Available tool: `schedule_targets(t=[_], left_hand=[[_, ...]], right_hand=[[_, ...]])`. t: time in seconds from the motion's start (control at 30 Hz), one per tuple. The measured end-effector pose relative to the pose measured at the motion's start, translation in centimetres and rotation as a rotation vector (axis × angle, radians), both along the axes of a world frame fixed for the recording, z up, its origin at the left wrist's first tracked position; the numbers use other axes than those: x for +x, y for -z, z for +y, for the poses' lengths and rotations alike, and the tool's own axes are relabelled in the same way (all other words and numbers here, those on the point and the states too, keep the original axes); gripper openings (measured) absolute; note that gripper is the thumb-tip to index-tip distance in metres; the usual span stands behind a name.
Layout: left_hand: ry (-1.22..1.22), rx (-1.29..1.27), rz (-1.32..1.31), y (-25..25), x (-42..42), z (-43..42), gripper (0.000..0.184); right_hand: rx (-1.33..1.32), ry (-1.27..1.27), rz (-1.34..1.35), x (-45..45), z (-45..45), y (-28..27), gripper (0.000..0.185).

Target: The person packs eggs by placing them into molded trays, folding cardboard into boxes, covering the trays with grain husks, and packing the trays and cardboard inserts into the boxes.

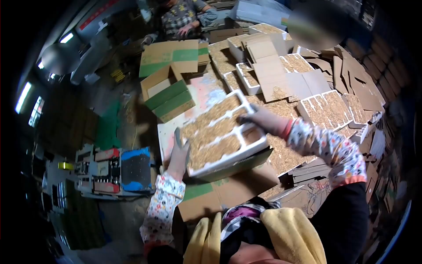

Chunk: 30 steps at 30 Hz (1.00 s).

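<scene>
My left hand (179,156) lies against the left end of the white foam tray (233,157), fingers straight, thumb spread away from them; my right hand (263,119) holds the right end, fingers bent over its rim, the thumb's position impossible to tell; beyond my left fingers sits an open green-and-brown carton (169,103), its inside partly showing; the tray between my hands, split by white dividers, carries straw-coloured shavings (204,131), lower in the near right compartment; under it lies a brown carton (233,196), flap toward me; farther right, foam boxes (348,124) hold more shavings.
</scene>
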<state>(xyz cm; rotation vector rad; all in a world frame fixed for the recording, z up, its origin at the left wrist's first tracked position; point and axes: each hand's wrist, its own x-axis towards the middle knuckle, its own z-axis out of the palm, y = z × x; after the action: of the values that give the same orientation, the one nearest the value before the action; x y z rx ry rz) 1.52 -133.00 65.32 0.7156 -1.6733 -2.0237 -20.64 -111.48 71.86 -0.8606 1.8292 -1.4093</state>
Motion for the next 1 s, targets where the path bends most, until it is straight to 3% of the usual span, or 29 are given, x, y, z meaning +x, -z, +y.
schedule_targets(t=[0.03, 0.07, 0.1, 0.17, 0.2, 0.23, 0.27, 0.3, 0.33, 0.37, 0.4, 0.43, 0.47, 0.5, 0.57, 0.63, 0.67, 0.7, 0.73, 0.77, 0.8, 0.83, 0.87, 0.9, 0.97, 1.0], left_hand=[[-0.024, -0.328, -0.139, 1.6, -0.1, -0.3, 0.052], [-0.013, -0.344, -0.138, 0.5, 0.0, 0.3, 0.056], [0.002, -0.367, -0.149, -0.8, 0.2, 0.7, 0.061], [0.044, -0.672, -0.261, 0.3, 0.1, 0.2, 0.066], [0.036, -0.704, -0.310, 0.4, -0.1, 0.3, 0.066], [0.016, -0.737, -0.359, 0.3, -0.5, 0.8, 0.066], [0.004, -0.660, -0.387, -0.1, -1.1, 1.5, 0.067], [-0.022, -0.590, -0.415, -0.8, -1.5, 2.3, 0.067], [-0.061, -0.529, -0.437, -1.3, -1.4, 2.6, 0.067], [-0.111, -0.625, -0.606, 0.6, -0.6, 1.5, 0.068], [-0.092, -0.693, -0.596, -0.4, -0.6, 1.6, 0.067], [-0.074, -0.760, -0.584, -1.1, -1.0, 2.1, 0.066], [-0.080, -0.731, -0.557, -1.0, -0.8, 2.4, 0.065], [-0.074, -0.699, -0.523, -1.0, -0.8, 2.3, 0.064], [-0.063, -0.637, -0.494, -1.8, -1.5, 2.5, 0.063], [-0.032, -0.578, -0.443, -1.9, -1.4, 2.9, 0.063], [-0.027, -0.692, -0.449, -2.3, -1.6, 3.2, 0.065], [-0.012, -0.820, -0.396, -1.8, -1.3, 2.7, 0.068], [-0.037, -0.778, -0.361, -1.3, -1.0, 1.6, 0.068], [-0.176, -0.435, -0.202, -3.4, -1.7, 1.2, 0.063], [-0.357, -0.412, 0.028, -3.4, -1.6, -1.2, 0.058], [-0.467, -0.494, 0.278, -4.6, -1.8, -2.0, 0.059], [-0.410, -0.876, 0.214, -6.7, -1.5, -1.5, 0.059], [-0.358, -1.238, 0.129, -8.8, -0.9, 0.2, 0.059], [0.150, -1.693, -0.251, -10.5, -0.7, 4.3, 0.063], [0.452, -1.603, -0.449, -8.3, -1.0, 5.3, 0.068]], right_hand=[[0.008, 0.031, 0.229, 0.0, -0.6, 2.6, 0.056], [0.263, 0.022, 0.289, 2.0, 0.0, 0.4, 0.066], [0.285, -0.048, 0.167, 2.0, 0.7, 0.0, 0.067], [0.197, -0.089, 0.365, 0.3, 1.5, 2.3, 0.066], [-0.011, -0.018, 0.680, 0.2, 2.2, 2.3, 0.068], [-0.179, 0.055, 0.706, -1.9, 2.1, 1.1, 0.074], [-0.146, 0.244, 0.878, -5.8, 1.7, 2.1, 0.078], [-0.129, 0.437, 1.039, -10.0, 1.2, 4.6, 0.082], [0.074, 0.510, 0.997, -13.3, 0.6, 8.9, 0.085], [0.258, 0.580, 0.947, -16.4, -0.3, 13.5, 0.087], [0.452, 0.568, 1.099, -18.9, 0.1, 17.2, 0.096], [0.612, 0.441, 1.202, -22.6, 1.1, 21.1, 0.088], [0.647, 0.493, 1.076, -26.1, 1.5, 23.8, 0.076], [0.681, 0.704, 1.248, -29.8, 0.9, 28.9, 0.059], [0.657, 0.397, 1.031, -26.8, 2.3, 16.7, 0.044], [0.229, 0.514, 1.080, -23.7, 1.9, 11.3, 0.040], [-0.010, 0.460, 1.062, -20.2, 1.5, 7.3, 0.035], [-0.191, 0.327, 1.119, -15.4, 1.2, 2.7, 0.034], [-0.238, 0.090, 1.209, -11.0, 1.5, -0.5, 0.037], [-0.259, -0.187, 1.395, -8.0, 1.5, -2.2, 0.036], [-0.250, -0.465, 1.390, -5.5, 1.4, -2.5, 0.032], [-0.180, -0.673, 1.480, -3.9, 1.6, -1.3, 0.027], [0.243, -0.929, 1.482, -2.6, 1.9, 0.2, 0.025], [0.158, -1.043, 1.486, -2.2, 2.8, 1.8, 0.023], [0.378, -1.062, 1.276, -1.1, 2.7, 2.6, 0.032], [0.460, -1.065, 1.245, -0.2, 2.1, 1.3, 0.036]])
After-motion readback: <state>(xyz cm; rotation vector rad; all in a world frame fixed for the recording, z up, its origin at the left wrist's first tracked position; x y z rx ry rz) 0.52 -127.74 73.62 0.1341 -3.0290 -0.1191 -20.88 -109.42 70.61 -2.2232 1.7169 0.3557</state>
